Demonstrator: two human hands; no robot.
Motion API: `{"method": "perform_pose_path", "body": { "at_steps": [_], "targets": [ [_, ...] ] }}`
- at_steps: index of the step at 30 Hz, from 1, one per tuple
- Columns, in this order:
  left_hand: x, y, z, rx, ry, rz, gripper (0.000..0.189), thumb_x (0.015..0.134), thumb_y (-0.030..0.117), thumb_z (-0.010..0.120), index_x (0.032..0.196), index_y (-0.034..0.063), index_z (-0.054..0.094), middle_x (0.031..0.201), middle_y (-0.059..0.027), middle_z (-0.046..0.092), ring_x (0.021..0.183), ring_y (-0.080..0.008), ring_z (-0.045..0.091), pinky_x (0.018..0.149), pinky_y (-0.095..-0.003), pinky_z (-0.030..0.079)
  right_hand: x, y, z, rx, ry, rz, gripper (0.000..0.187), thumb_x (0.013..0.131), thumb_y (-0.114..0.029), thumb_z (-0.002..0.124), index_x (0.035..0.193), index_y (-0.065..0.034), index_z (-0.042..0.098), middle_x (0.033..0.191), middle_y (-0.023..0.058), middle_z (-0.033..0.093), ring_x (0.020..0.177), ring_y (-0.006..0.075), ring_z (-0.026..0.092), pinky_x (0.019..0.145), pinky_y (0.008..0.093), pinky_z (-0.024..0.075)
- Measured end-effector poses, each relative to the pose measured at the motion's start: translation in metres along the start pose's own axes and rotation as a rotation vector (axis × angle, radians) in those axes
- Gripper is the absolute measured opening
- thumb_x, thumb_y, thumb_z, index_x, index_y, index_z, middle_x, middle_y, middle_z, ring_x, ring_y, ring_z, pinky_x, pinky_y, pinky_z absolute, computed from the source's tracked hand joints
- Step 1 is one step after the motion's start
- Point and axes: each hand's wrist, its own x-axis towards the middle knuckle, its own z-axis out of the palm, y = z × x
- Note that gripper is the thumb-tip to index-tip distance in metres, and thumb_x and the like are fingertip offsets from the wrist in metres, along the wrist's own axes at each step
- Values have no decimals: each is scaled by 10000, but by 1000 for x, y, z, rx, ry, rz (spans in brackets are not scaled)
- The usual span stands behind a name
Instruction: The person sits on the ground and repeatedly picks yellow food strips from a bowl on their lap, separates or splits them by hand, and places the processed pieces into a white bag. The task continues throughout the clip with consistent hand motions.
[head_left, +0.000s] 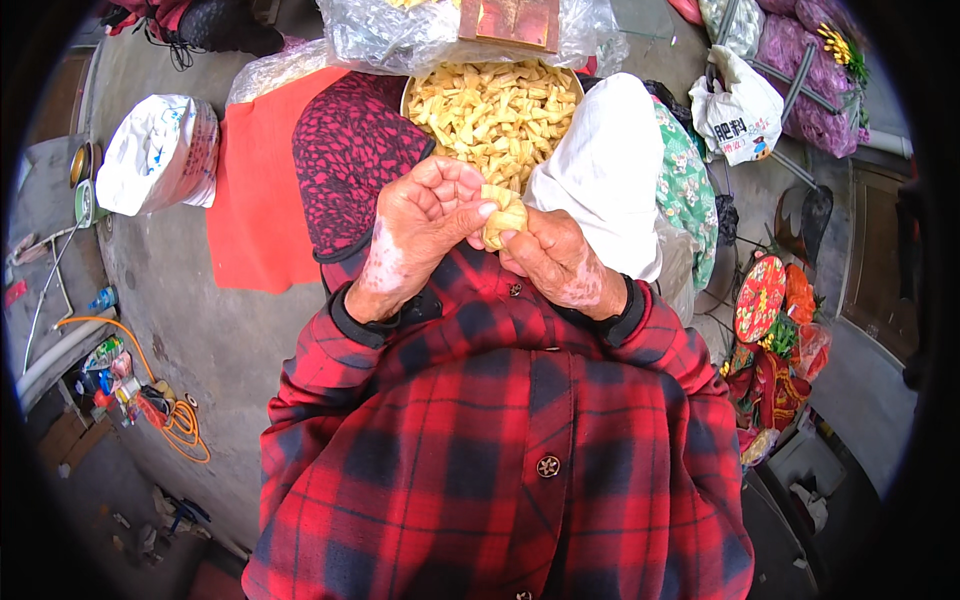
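Note:
Above my lap, a small folded yellow piece (508, 219), like a strip of paper or dried leaf bent into a rounded knot, is pinched between both hands. My left hand (424, 225) presses its thumb on the piece's left side, with the other fingers curled behind. On the lower right, my right hand (559, 259) grips it between thumb and fingers. Just beyond them, between my knees, sits a round basin (406, 97) heaped with many loose yellow folded pieces (491, 112). My fingers hide part of the held piece.
Clear plastic sheeting (397, 37) and a reddish-brown board (510, 22) lie past the basin. A red cloth (255, 187) and a white sack (154, 157) are at left, with an orange hose (184, 435) lower down. A printed white bag (739, 109) hangs at right near metal bars.

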Motion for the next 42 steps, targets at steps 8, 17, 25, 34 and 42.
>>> {"method": "perform_pose_path", "body": {
  "at_steps": [8,17,25,34,42],
  "targets": [
    [-2,-1,3,226,33,114,159,858,-8,694,1009,-51,670,938,-90,666,796,-84,601,694,-219,504,1,14,1,-172,14,-143,231,1002,-170,432,1138,-9,527,638,73,506,533,193,519,503,345,409],
    [-6,6,1,652,-131,245,190,890,-29,614,1069,-90,633,1023,-121,620,788,-113,602,702,-223,493,0,6,1,12,4,59,274,1012,-221,420,1099,19,518,598,60,471,512,175,471,496,340,399],
    [-4,5,1,550,-104,301,142,883,-51,566,1003,-88,633,1092,-147,604,1013,-193,595,884,-304,478,0,3,3,-138,61,83,193,975,-175,521,1009,14,539,621,115,533,519,294,547,482,392,409],
    [-12,3,12,32,-196,206,203,860,28,576,1014,-76,658,1270,-226,523,1159,-306,548,1030,-418,417,-5,-17,1,-180,-8,-137,167,949,-42,512,1104,6,546,798,143,571,535,302,561,466,380,424],
    [-14,6,17,165,-156,372,183,848,-79,582,1021,-60,638,1268,-234,515,1138,-310,559,960,-437,481,-6,-20,4,-35,78,-108,219,1016,-157,438,1091,17,549,639,97,552,518,256,575,484,356,431]
  ]
}}
